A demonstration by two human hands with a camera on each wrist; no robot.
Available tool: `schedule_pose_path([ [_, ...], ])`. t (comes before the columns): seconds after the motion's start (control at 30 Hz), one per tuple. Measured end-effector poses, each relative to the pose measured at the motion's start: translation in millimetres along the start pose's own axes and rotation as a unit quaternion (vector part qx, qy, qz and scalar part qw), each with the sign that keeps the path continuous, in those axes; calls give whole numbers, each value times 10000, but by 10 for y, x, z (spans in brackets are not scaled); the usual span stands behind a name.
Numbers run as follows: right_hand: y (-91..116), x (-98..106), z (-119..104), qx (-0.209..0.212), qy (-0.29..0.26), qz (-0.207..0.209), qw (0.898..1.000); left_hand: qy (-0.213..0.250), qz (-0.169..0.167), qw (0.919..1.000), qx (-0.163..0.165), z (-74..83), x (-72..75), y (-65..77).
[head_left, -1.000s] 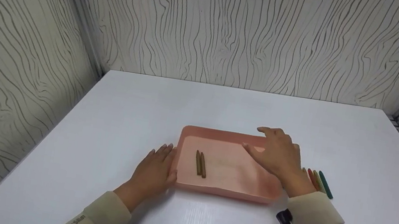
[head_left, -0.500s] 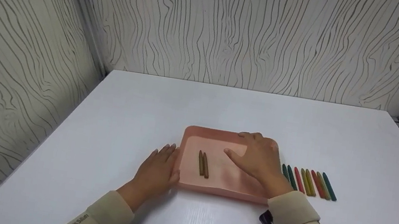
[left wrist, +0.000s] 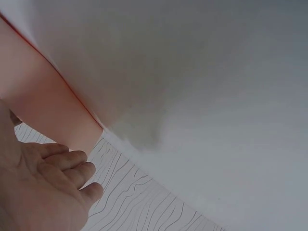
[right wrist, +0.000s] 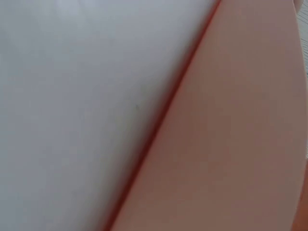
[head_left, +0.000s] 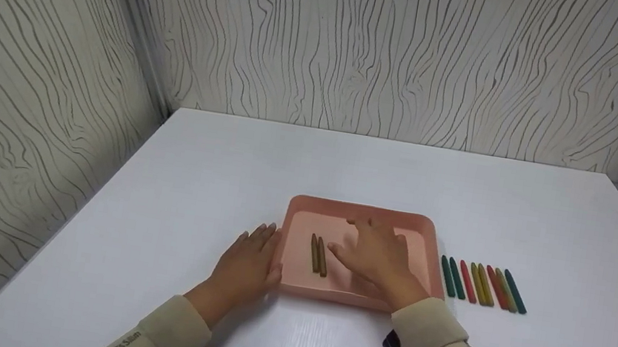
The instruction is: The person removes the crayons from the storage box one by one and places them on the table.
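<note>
A shallow pink tray [head_left: 351, 299] lies on the white table, with two brownish-gold crayons [head_left: 319, 254] side by side in its left part. My left hand [head_left: 245, 262] rests against the tray's left wall, fingers extended; the left wrist view shows this hand [left wrist: 57, 183] beside the pink wall. Over the middle of the tray is my right hand [head_left: 378, 254], fingers spread and holding nothing, its thumb pointing at the two crayons. In the right wrist view only the tray's outer wall [right wrist: 216, 125] fills the right side; the fingers are out of sight there.
To the right of the tray several crayons lie in a row on the table [head_left: 226, 155]: green [head_left: 448, 276], red [head_left: 468, 281], yellow [head_left: 482, 284] and dark green [head_left: 515, 291] among them. Wood-patterned panels [head_left: 358, 46] enclose the table at the back and sides.
My right hand has moved left from the tray's right side to over its middle, uncovering the crayon row. My left hand stays at the tray's left wall. The view has shifted slightly.
</note>
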State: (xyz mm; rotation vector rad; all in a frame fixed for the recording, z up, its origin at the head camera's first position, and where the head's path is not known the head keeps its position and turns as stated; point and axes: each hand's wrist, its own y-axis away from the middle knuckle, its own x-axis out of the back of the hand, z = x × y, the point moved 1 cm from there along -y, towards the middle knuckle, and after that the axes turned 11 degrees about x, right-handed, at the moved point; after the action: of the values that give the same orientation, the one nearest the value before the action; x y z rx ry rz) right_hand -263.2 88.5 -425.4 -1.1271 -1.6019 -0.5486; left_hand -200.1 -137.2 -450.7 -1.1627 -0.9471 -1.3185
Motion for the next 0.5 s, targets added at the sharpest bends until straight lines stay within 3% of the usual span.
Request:
schedule_pose_path([
  [0.17, -17, -82, -30, 57, 294, -169, 9994, 17, 32, 10000, -87, 1, 15, 9],
  [0.5, -41, -151, -97, 96, 339, -387, 9986, 21, -4, 10000, -53, -5, 10, 8],
])
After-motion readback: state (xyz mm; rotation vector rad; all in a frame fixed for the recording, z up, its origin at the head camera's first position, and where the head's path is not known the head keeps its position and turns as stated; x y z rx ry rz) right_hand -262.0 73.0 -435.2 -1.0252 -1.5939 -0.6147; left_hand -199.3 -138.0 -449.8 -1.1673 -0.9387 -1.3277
